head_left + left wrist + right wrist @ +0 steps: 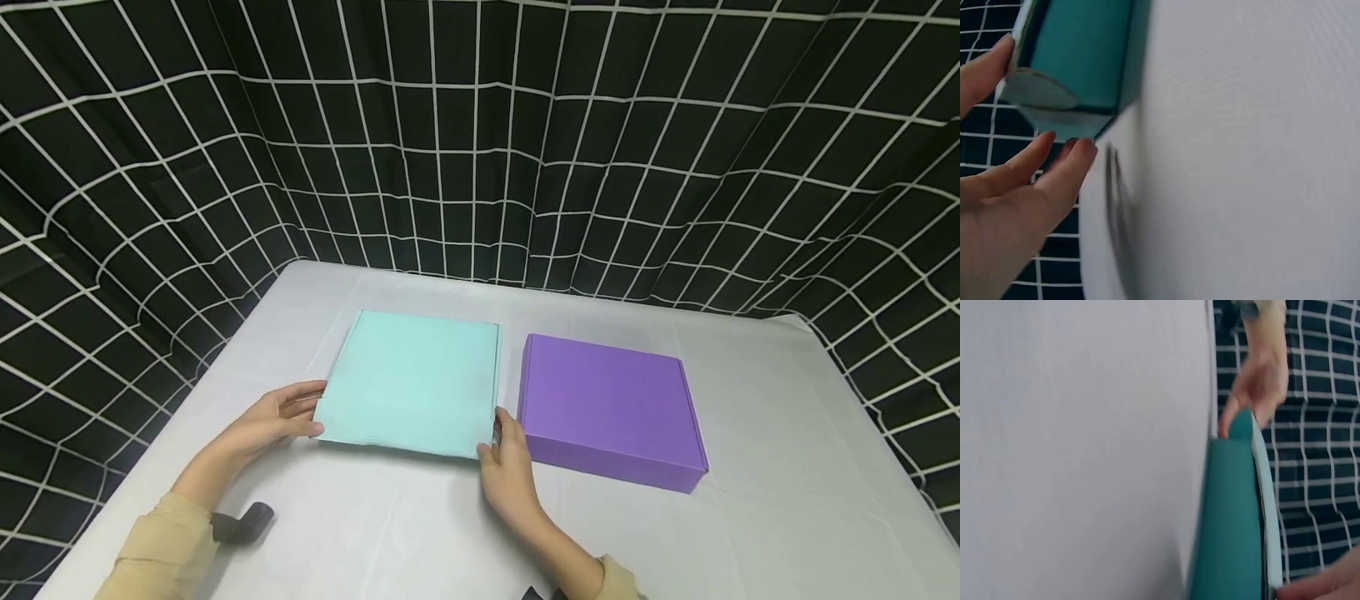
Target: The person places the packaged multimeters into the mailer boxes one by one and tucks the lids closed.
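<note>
A light teal cardboard box [416,379] lies on the white table, its lid down over the top. The lid's front edge stands slightly off the darker teal front wall [1225,519], and a rounded side flap [1041,89] shows at the left corner. My left hand [273,421] is at the box's front left corner, thumb at the lid edge and loosely bent fingers by the side wall. At the front right corner is my right hand [510,467], its thumb touching the lid's edge and its fingers along the right side.
A closed purple box [611,408] sits just right of the teal box, a narrow gap between them. The white-covered table [780,467] extends around both. A black curtain with a white grid [480,125] hangs behind and at the sides.
</note>
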A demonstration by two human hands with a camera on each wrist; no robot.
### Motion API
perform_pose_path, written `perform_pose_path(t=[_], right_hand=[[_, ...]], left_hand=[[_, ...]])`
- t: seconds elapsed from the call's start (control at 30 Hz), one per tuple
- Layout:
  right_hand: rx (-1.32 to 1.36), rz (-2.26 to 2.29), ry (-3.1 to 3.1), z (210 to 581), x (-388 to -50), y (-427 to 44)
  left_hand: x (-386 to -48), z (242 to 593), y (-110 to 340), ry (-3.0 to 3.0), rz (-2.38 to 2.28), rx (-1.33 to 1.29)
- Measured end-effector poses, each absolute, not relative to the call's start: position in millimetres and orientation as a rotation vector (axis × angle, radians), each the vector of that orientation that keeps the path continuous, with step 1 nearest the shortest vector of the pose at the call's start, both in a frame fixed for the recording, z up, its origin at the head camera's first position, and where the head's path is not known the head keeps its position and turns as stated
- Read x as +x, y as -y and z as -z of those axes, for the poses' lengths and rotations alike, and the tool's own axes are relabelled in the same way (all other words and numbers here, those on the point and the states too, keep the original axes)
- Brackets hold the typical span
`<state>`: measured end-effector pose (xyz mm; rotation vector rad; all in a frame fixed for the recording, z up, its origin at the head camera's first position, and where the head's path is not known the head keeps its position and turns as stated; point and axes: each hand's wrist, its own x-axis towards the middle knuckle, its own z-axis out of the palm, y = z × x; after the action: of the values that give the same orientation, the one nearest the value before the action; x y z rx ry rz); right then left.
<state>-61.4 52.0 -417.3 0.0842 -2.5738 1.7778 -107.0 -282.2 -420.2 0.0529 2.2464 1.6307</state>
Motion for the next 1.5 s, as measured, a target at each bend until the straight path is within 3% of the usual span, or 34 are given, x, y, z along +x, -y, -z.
perform_pose_path(t=[0.3, 0.83, 1.13, 1.5], right_hand=[[-0.028, -1.882, 2.474, 422.9, -60.2, -38.0], [0.002, -1.593, 2.583, 423.2, -81.0, -48.2], [0.145, -1.319, 2.695, 418.4, -90.8, -56.1], [0.161, -1.307, 2.627, 421.4, -94.2, -55.2]], left_hand=[[-113.4, 425.2, 282.7, -2.238, -1.677, 0.05], [-130.0, 428.6, 270.6, -2.489, -1.517, -0.1], [-135.8, 427.7, 264.7, -2.529, -1.51, -0.174], [-136.4, 426.2, 262.1, -2.585, -1.492, -0.252]])
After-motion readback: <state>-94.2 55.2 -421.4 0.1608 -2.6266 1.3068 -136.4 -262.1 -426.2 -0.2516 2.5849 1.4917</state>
